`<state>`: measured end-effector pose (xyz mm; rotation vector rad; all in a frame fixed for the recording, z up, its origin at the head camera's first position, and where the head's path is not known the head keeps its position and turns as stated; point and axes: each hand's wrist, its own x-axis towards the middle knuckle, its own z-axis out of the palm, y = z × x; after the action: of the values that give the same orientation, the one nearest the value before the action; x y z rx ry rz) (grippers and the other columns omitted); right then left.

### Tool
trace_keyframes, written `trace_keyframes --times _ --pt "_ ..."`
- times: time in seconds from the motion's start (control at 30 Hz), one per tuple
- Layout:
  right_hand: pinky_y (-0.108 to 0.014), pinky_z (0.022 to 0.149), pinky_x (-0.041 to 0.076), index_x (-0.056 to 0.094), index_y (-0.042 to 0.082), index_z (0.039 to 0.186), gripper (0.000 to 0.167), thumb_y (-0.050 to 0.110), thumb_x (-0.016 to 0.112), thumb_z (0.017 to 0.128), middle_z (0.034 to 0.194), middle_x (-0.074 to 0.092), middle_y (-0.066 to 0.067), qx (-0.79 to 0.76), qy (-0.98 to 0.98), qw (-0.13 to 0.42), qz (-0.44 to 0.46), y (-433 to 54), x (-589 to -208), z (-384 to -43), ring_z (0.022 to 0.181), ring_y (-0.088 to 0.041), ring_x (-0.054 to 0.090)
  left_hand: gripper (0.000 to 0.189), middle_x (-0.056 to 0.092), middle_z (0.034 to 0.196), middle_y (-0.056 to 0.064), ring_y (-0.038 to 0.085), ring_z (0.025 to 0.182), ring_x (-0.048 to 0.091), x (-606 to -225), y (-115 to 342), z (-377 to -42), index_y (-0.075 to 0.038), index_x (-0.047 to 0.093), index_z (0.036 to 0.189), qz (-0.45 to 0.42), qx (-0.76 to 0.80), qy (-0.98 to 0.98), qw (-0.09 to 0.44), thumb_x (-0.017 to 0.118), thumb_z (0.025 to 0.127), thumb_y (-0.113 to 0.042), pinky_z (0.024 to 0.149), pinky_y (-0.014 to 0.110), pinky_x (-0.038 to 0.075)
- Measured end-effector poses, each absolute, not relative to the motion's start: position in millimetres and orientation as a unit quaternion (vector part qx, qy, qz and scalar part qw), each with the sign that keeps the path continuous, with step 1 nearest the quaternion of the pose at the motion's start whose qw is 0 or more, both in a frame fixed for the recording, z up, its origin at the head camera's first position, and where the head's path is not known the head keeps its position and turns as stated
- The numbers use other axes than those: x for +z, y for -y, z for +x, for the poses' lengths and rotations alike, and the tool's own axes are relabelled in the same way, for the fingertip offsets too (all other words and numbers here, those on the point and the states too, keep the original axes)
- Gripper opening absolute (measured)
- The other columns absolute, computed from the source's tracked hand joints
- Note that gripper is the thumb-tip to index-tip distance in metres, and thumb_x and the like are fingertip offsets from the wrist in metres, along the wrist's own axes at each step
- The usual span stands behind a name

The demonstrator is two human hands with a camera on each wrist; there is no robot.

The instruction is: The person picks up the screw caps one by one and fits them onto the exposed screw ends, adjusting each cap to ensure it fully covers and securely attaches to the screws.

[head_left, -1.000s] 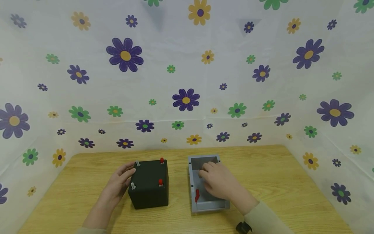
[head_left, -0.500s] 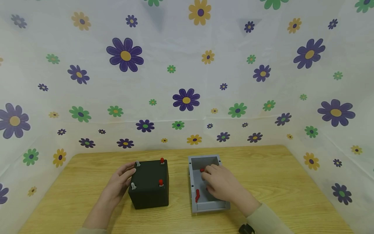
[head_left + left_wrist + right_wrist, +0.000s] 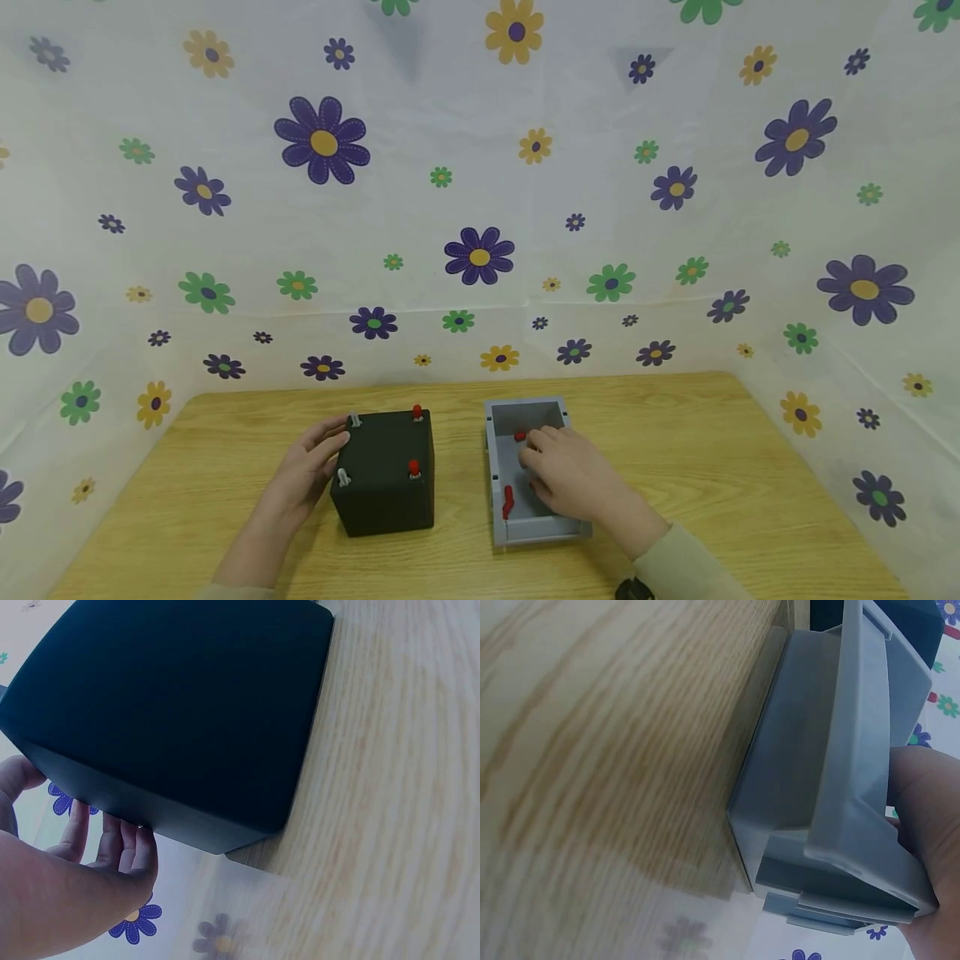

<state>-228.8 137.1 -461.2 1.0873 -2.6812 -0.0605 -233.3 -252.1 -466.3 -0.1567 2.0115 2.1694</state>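
A black box [image 3: 384,447] with two silver toggle switches and two red-capped ones on top stands left of centre. My left hand [image 3: 303,467] touches its left side. In the left wrist view, the fingertips [image 3: 142,838] press lightly against the box wall. My right hand [image 3: 567,472] reaches down inside a grey plastic bin [image 3: 543,528], its fingers bent. The fingertips are hidden, so whether they pinch anything does not show. In the bin lie a small red piece [image 3: 508,502] near the front left and another red piece [image 3: 520,436] beside the fingers.
Both containers stand on a wood-grain table [image 3: 652,417], with a gap between them. A white flowered sheet [image 3: 420,217] encloses the back and sides. Below the right sleeve, a small black object [image 3: 633,590] shows at the lower edge.
Inside the bin, my right hand has shifted slightly right and down, uncovering a red piece near the back. My left hand and the black box have stayed put.
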Motion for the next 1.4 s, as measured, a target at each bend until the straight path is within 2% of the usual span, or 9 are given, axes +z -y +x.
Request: trace_keyframes --times 0.27,0.7,1.0,1.4 --pt "-0.032 0.082 0.057 0.074 0.015 0.103 0.017 0.025 0.083 0.092 0.104 0.069 0.000 -0.033 0.916 0.133 0.378 -136 -462 -229 0.093 -0.016 0.062 0.026 0.058 0.120 -0.014 -0.002 0.104 0.067 -468 253 -235 -0.020 0.056 0.136 -0.050 0.737 -0.669 0.084 0.056 0.110 -0.018 0.095 0.017 0.055" --pt "-0.030 0.076 0.054 0.076 0.015 0.100 0.017 0.025 0.085 0.090 0.101 0.069 -0.001 -0.064 0.919 0.122 0.370 -130 -455 -230 0.089 -0.017 0.061 0.025 0.059 0.119 -0.015 -0.002 0.102 0.068 -468 252 -233 -0.020 0.058 0.135 -0.042 0.735 -0.672 0.079 0.056 0.110 -0.016 0.094 0.017 0.056" --pt "-0.029 0.073 0.050 0.076 0.017 0.098 0.018 0.026 0.087 0.088 0.100 0.069 0.000 -0.088 0.914 0.130 0.374 -128 -460 -234 0.088 -0.016 0.060 0.031 0.059 0.119 -0.016 -0.003 0.104 0.067 -468 253 -235 -0.016 0.054 0.140 -0.048 0.737 -0.669 0.082 0.056 0.110 -0.017 0.095 0.016 0.055" --pt "-0.029 0.073 0.049 0.079 0.018 0.104 0.020 0.030 0.087 0.089 0.103 0.071 0.000 -0.127 0.912 0.126 0.370 -126 -464 -236 0.091 -0.017 0.062 0.019 0.061 0.116 -0.017 -0.002 0.102 0.068 -469 254 -235 -0.029 0.062 0.124 -0.042 0.744 -0.662 0.077 0.057 0.109 -0.017 0.094 0.016 0.056"
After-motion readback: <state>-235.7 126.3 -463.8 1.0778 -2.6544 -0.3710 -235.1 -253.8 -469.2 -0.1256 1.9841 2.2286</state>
